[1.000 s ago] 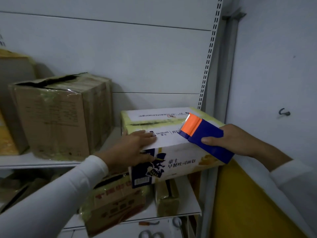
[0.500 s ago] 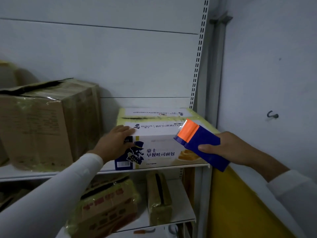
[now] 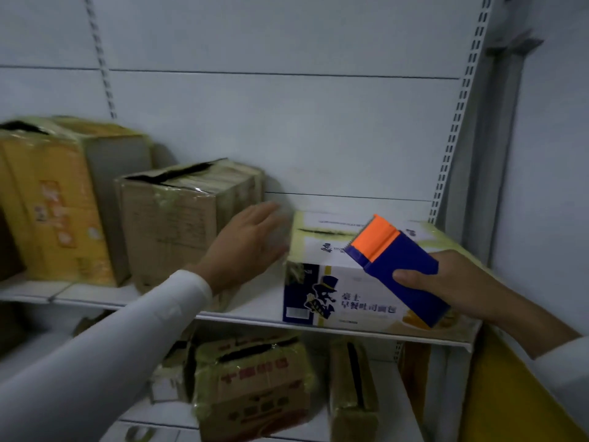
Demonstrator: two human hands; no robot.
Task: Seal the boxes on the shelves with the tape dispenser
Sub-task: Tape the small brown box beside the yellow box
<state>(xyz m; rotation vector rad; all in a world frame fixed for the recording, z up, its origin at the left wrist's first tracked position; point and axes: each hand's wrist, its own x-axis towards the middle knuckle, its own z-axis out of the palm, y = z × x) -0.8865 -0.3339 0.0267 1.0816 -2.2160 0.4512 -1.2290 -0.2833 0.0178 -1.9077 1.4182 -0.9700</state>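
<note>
A white and blue printed box sits on the upper shelf at the right, its top flaps showing a dark gap. My right hand grips a blue tape dispenser with an orange front, held in front of that box. My left hand hovers with fingers spread between the printed box and a brown cardboard box whose top seam gapes. It touches neither as far as I can tell; its fingers are blurred.
A yellow box stands at the far left of the upper shelf. On the lower shelf lie a taped brown box with red print and a narrow box. A slotted upright and a grey wall bound the right side. A yellow panel fills the lower right.
My left hand has let go of the printed box and moved left toward the brown box. The view has swung left, showing the yellow box. My right hand still holds the dispenser.
</note>
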